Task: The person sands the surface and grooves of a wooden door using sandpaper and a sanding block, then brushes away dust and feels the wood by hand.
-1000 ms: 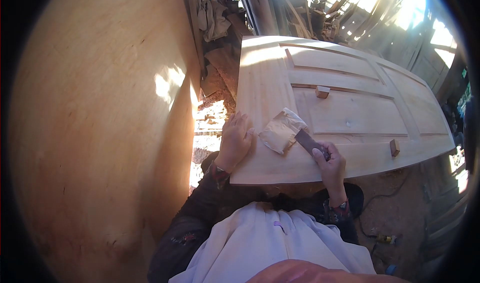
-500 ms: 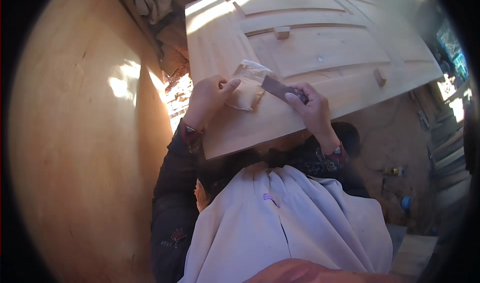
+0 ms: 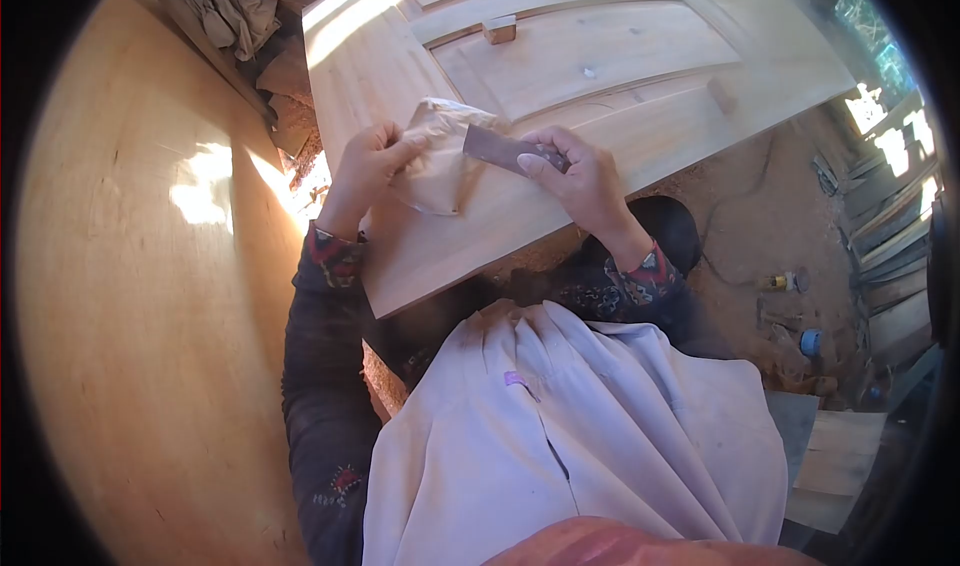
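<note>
A wooden panelled door [image 3: 480, 256] lies flat in front of me. On its near left part rests a crumpled plastic bag [image 3: 440, 181] holding something cream-coloured. My left hand [image 3: 370, 171] pinches the bag's left edge between thumb and fingers. In my right hand [image 3: 585, 181] is a flat scraper [image 3: 492, 148] with a broad grey-brown blade, its tip pointing left over the bag's right side. My fingers cover most of its dark handle end. Whether the blade touches the bag, I cannot tell.
A small wood block [image 3: 500, 30] sits on the door, and another block [image 3: 720, 96] lies near its right edge. A large smooth wooden board [image 3: 130, 296] stands close on my left. Stacked planks [image 3: 890, 256] and a blue-capped item [image 3: 811, 342] are at the right.
The view has shifted, so the door and both hands appear further left. My left fingers have closed onto the bag's edge. The scraper remains in my right hand.
</note>
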A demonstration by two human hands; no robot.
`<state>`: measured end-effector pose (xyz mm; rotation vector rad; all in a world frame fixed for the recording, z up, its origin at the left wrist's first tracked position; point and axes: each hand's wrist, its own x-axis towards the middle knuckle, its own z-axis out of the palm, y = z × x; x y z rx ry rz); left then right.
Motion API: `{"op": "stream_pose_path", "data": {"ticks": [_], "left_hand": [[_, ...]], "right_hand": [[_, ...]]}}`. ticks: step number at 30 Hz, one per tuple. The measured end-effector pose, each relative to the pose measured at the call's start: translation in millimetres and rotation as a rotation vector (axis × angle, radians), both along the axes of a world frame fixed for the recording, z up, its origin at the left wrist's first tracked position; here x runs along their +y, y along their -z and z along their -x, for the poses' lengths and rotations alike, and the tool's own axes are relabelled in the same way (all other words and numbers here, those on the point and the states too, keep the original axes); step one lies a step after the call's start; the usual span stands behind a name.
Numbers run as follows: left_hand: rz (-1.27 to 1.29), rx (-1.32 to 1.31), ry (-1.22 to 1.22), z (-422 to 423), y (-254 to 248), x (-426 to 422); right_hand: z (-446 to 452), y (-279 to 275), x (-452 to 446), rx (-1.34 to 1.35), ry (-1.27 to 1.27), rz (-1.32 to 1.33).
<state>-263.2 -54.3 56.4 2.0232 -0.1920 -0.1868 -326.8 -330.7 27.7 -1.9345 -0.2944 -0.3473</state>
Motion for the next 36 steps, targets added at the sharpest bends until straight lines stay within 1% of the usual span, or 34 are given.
{"op": "stream_pose_path", "data": {"ticks": [1,2,5,7,10,13,16,18,20,23,26,29,32,35,36], "left_hand": [[0.064,0.054,-0.002,-1,-5,3],[0.066,-0.014,-0.028,-13,1,13],[0.052,-0.13,-0.186,-42,-12,32],[0.2,-0.226,-0.244,-85,8,59],[0.135,-0.209,-0.419,-113,19,77],[-0.217,-0.228,-0.406,-135,41,101],[-0.658,-0.738,-0.447,-95,36,73],[-0.738,-0.889,-0.336,-69,31,54],[-0.897,-0.826,-0.03,-32,22,31],[-0.888,-0.557,0.266,14,33,7],[-0.844,-0.565,0.327,32,29,-2],[-0.757,-0.585,0.536,46,22,-8],[-0.692,-0.515,0.54,56,12,-10],[-0.792,-0.507,0.294,67,20,-2],[-0.793,-0.505,0.294,67,21,-1]], "right_hand": [[0,0,0,0.001,-0.005,-0.007],[-1,1,0,0.005,-0.006,-0.025],[-2,4,0,0.005,-0.014,-0.079],[-3,6,1,-0.012,-0.021,-0.117],[-1,3,1,0.005,0.031,-0.115],[-5,12,0,-0.025,0.022,-0.376],[-8,13,-2,-0.052,-0.035,-0.656],[-8,10,-2,-0.046,-0.03,-0.663],[-10,9,-4,-0.039,-0.044,-0.662],[-11,12,-5,-0.026,-0.067,-0.645],[-10,11,-6,-0.017,-0.071,-0.63],[-11,11,-7,-0.026,-0.077,-0.636],[-11,11,-7,-0.019,-0.072,-0.628],[-12,13,-7,-0.021,-0.068,-0.602],[-12,13,-7,-0.019,-0.068,-0.603]]}}
